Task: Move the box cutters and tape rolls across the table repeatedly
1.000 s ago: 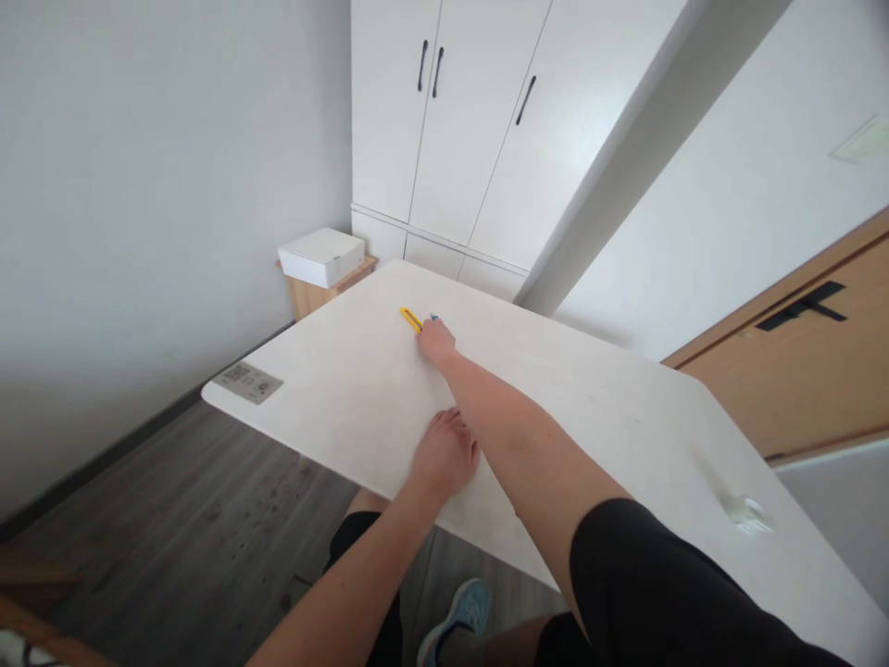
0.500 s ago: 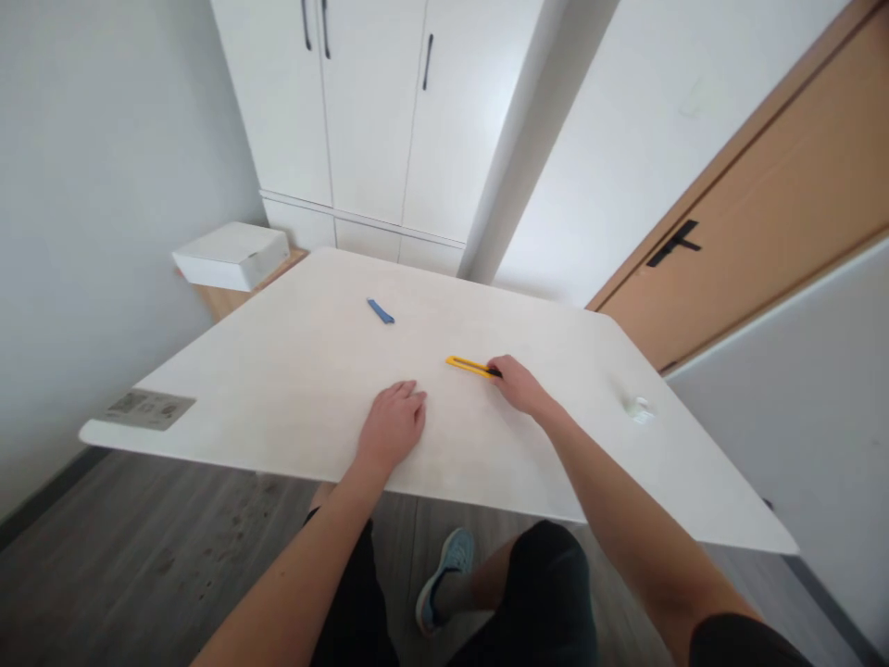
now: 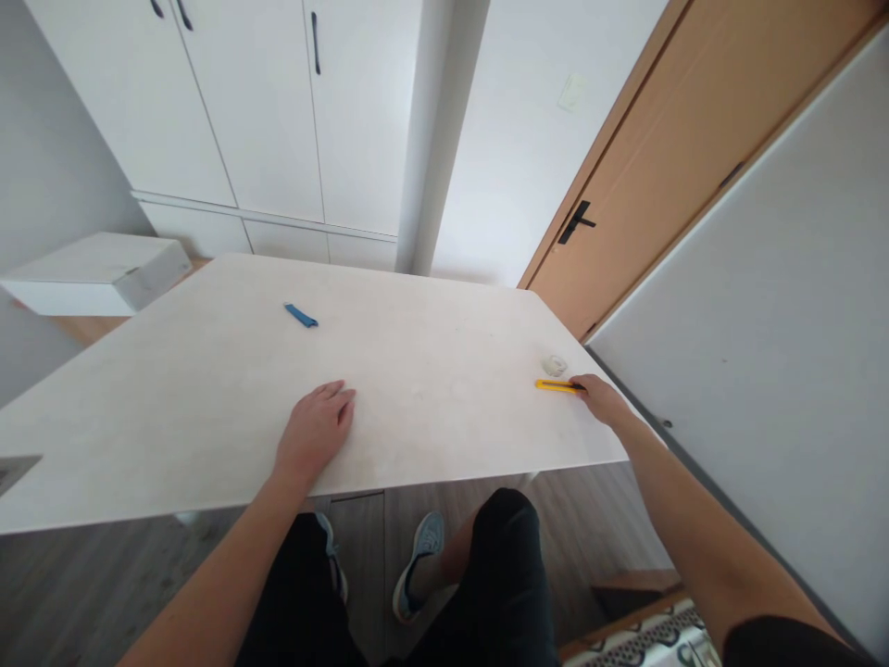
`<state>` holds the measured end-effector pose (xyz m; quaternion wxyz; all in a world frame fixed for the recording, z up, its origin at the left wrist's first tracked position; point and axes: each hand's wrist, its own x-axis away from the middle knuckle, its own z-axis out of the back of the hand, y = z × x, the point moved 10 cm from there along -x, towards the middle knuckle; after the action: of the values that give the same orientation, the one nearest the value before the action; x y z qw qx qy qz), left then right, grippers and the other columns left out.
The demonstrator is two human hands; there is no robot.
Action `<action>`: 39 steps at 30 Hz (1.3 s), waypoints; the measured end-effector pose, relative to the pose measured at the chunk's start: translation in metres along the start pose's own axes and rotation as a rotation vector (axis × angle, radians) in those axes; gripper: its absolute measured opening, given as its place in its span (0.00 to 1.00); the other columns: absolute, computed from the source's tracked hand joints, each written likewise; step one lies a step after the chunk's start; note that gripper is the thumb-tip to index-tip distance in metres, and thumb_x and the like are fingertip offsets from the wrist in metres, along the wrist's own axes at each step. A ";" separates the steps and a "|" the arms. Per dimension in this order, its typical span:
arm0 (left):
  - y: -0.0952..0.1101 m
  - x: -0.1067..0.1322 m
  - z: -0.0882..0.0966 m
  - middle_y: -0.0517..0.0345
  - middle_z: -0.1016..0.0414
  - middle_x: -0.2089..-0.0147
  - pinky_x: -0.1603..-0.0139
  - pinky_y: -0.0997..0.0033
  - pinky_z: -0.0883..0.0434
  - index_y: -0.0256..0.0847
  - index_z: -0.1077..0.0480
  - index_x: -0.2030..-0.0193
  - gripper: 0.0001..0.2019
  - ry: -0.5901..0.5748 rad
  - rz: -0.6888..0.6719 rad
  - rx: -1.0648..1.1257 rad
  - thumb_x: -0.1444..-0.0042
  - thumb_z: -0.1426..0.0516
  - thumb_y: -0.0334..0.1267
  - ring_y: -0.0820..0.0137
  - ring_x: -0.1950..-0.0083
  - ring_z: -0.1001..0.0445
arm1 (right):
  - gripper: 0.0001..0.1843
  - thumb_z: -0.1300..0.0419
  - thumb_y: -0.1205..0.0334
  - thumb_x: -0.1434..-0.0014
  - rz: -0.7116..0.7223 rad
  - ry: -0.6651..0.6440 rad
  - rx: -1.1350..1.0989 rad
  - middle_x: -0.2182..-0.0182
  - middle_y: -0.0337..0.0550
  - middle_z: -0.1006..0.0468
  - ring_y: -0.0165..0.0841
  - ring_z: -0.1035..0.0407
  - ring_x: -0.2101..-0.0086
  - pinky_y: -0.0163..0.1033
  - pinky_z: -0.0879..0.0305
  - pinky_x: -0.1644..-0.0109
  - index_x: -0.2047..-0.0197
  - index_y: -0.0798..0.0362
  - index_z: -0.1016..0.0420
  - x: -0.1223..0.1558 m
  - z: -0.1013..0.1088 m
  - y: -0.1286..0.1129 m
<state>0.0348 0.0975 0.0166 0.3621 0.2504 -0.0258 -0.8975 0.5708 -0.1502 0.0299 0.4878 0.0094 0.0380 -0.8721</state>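
Near the table's right end, my right hand [image 3: 598, 396] grips the black end of a yellow utility knife [image 3: 554, 385], which points left. Just beyond the knife lies a roll of clear tape [image 3: 554, 366], close to it. My left hand [image 3: 316, 431] rests palm down on the white table [image 3: 417, 371] near its front edge, fingers extended and holding nothing. Farther back, beyond the left hand, lies a slim blue object [image 3: 301, 315], shaped like a folded strip or a second cutter; its exact kind is unclear.
A white box [image 3: 97, 273] stands on a wooden surface past the table's left back corner. White cabinets [image 3: 278, 120] line the back. To the right are a wooden door [image 3: 639, 157] and a wall. A grey label [image 3: 15, 471] sits at the left table edge.
My right hand has carried the yellow utility knife rightward, from mid-table to beside the tape roll. The view has turned right. My left hand still rests on the table.
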 end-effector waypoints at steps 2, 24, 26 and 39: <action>0.000 0.000 0.001 0.42 0.23 0.41 0.35 0.55 0.32 0.36 0.22 0.48 0.20 0.005 -0.001 0.001 0.33 0.53 0.41 0.57 0.40 0.26 | 0.22 0.46 0.71 0.41 -0.019 -0.015 0.016 0.47 0.51 0.23 0.40 0.29 0.47 0.44 0.36 0.40 0.47 0.52 0.21 -0.005 -0.003 -0.002; -0.005 0.002 0.002 0.45 0.26 0.37 0.33 0.52 0.36 0.41 0.23 0.46 0.16 -0.057 0.150 0.128 0.34 0.48 0.35 0.57 0.36 0.31 | 0.12 0.45 0.60 0.32 0.527 -0.094 -0.219 0.56 0.45 0.17 0.36 0.27 0.54 0.36 0.37 0.51 0.57 0.52 0.20 -0.111 -0.003 -0.533; -0.006 0.002 0.001 0.45 0.26 0.37 0.33 0.52 0.36 0.40 0.23 0.46 0.16 -0.063 0.160 0.143 0.35 0.48 0.34 0.57 0.35 0.31 | 0.13 0.45 0.58 0.32 0.527 -0.121 -0.207 0.53 0.48 0.19 0.38 0.28 0.52 0.37 0.37 0.50 0.54 0.53 0.21 -0.127 -0.017 -0.587; -0.007 0.001 0.003 0.45 0.27 0.37 0.34 0.51 0.37 0.41 0.22 0.49 0.15 -0.059 0.179 0.201 0.35 0.48 0.35 0.55 0.35 0.32 | 0.12 0.50 0.64 0.30 0.347 -0.182 -0.545 0.56 0.51 0.21 0.35 0.26 0.59 0.40 0.31 0.53 0.49 0.56 0.28 -0.155 -0.056 -0.638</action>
<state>0.0280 0.1018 0.0171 0.4127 0.2556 -0.1486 -0.8615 0.1075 0.3179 0.0187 0.6152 -0.1930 0.2239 -0.7309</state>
